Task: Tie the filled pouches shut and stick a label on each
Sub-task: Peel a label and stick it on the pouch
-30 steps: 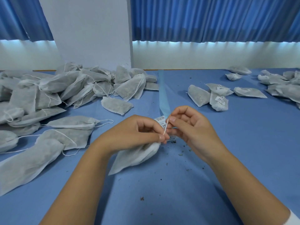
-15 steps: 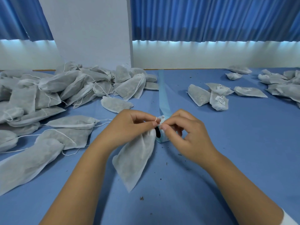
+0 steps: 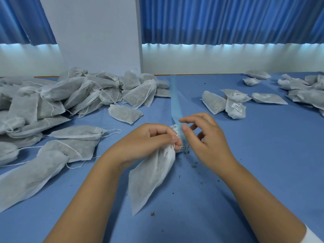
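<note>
My left hand (image 3: pixel 150 141) grips the gathered neck of a white mesh pouch (image 3: pixel 150 176), which hangs down onto the blue table (image 3: pixel 263 155). My right hand (image 3: pixel 205 139) hovers just right of the neck with fingers spread and loosely bent, holding nothing. Behind both hands a roll of labels (image 3: pixel 184 148) lies on the table, mostly hidden, and its blue backing strip (image 3: pixel 175 102) runs away toward the wall. A barcode label (image 3: pixel 173 127) shows on the strip near my left fingers.
A big heap of filled, unlabelled pouches (image 3: pixel 52 106) with loose strings covers the left of the table. Labelled pouches (image 3: pixel 235 106) lie at the right, with more at the far right edge (image 3: pixel 305 90). Dark crumbs dot the table near my hands.
My right hand has let go of the string at the pouch neck and opened, moving slightly right. The pouch has swung from lying flat to hanging from my left hand.
</note>
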A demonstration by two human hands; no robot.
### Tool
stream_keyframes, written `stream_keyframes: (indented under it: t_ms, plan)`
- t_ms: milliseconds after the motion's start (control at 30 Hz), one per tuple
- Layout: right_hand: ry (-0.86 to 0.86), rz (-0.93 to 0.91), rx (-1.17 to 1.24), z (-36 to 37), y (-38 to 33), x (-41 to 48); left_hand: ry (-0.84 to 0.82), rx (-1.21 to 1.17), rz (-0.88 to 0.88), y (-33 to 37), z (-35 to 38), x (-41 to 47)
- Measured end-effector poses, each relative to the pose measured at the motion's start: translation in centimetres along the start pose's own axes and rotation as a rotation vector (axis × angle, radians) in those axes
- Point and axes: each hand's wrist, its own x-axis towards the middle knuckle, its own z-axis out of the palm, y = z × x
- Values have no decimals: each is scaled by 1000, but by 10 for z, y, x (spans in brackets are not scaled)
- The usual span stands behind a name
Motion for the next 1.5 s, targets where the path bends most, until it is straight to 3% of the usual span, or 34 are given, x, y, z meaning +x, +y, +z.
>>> stream_keyframes:
  t_ms: [233, 500, 967, 1233, 1367, 1500]
  plan:
    - [195, 7, 133, -2, -14, 0, 155, -35, 7, -4, -2, 4]
    - [-47, -47, 254, 2, -22, -8, 210, -39, 21, -1, 1, 5]
    - [-92, 89, 522, 0, -20, -7, 199, -2, -9, 0, 0, 4]
    - [-238, 148, 548, -1, -19, -4, 180, 0, 21, -3, -2, 5]
    - [-201, 183, 546, -1, -18, -3, 283, 72, 10, -8, 0, 8]
    - [-149, 213, 582, -1, -19, -1, 254, 157, -52, -9, 2, 9]
